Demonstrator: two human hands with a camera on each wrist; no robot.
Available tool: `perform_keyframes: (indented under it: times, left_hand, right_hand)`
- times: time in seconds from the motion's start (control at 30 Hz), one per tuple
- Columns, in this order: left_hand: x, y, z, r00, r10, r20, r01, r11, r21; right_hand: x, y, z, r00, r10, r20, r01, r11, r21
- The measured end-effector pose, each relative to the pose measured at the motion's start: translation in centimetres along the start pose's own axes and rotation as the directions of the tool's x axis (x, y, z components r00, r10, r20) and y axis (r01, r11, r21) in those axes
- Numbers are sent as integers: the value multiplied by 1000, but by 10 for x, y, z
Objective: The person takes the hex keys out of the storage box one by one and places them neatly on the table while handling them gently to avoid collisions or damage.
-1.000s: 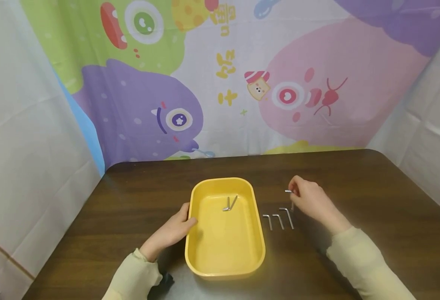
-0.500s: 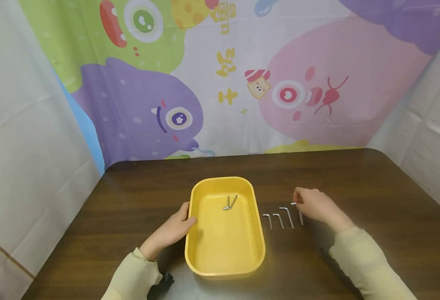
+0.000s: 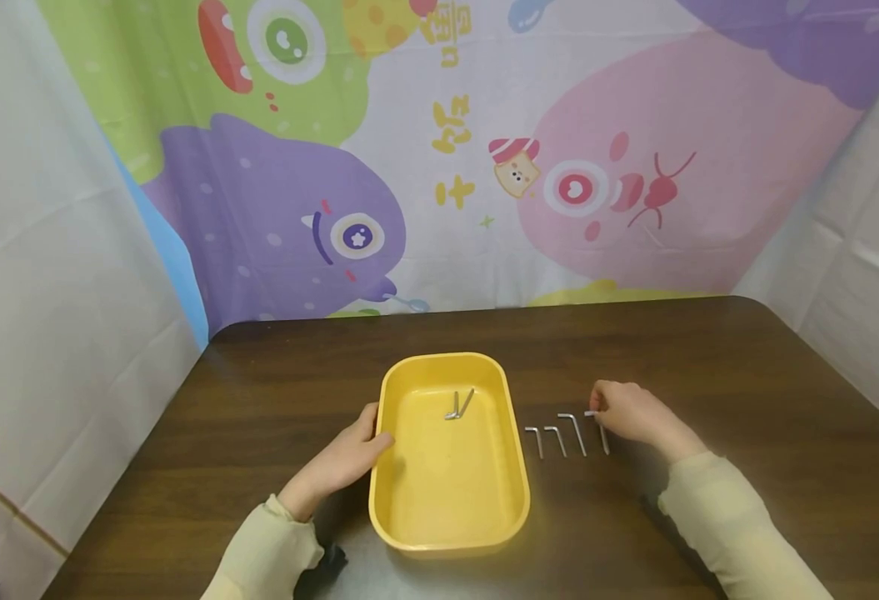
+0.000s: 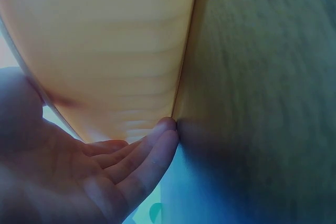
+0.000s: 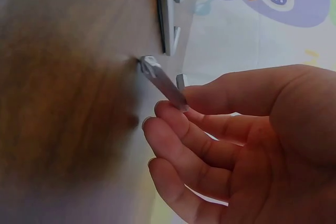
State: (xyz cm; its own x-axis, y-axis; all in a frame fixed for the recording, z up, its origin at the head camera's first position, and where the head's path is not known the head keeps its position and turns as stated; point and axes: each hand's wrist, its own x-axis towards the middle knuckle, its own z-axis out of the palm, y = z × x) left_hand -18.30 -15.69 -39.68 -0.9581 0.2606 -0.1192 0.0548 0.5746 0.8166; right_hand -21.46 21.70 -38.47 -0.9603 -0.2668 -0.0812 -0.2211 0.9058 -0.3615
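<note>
**Three keys lined up, a fourth in the fingers, two in the tray**

Taking the yellow tray (image 3: pixel 449 500) as the clock's centre, with twelve o'clock toward the printed cloth (image 3: pixel 469 258), the left hand (image 3: pixel 351 458) held the rim at nine. Its thumb lay over the edge and its fingers stretched along the outer wall, only slightly bent, with fingertips low near the table (image 3: pixel 671 342).

At three o'clock, just beside the tray, three bent metal keys lay in a row on the table: the first key (image 3: pixel 539 445), the second key (image 3: pixel 561 442) and the third key (image 3: pixel 577 435). Beyond them, between two and three, the right hand (image 3: pixel 631 413) pinched the fourth key (image 5: pixel 165 87) near its bend — thumb against fingertip, no real gap, the other fingers loosely curved. Whether that key touched the table could not be told.

Two more, an upright-looking key (image 3: pixel 456 402) and a slanted key (image 3: pixel 466 404), lay together inside the tray toward twelve.

It looked like work past its midpoint: three keys placed apart in order, the fourth nearly in line but not released, and the tray's pair outside the row.
</note>
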Motion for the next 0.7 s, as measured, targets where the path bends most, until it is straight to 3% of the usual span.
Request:
perform_keyframes:
  times: [0.7]
  left_hand:
    - [0, 0, 0, 1000, -7, 6, 7, 1000, -13]
  right_hand:
    - [2, 4, 6, 999, 28, 34, -29, 999, 14]
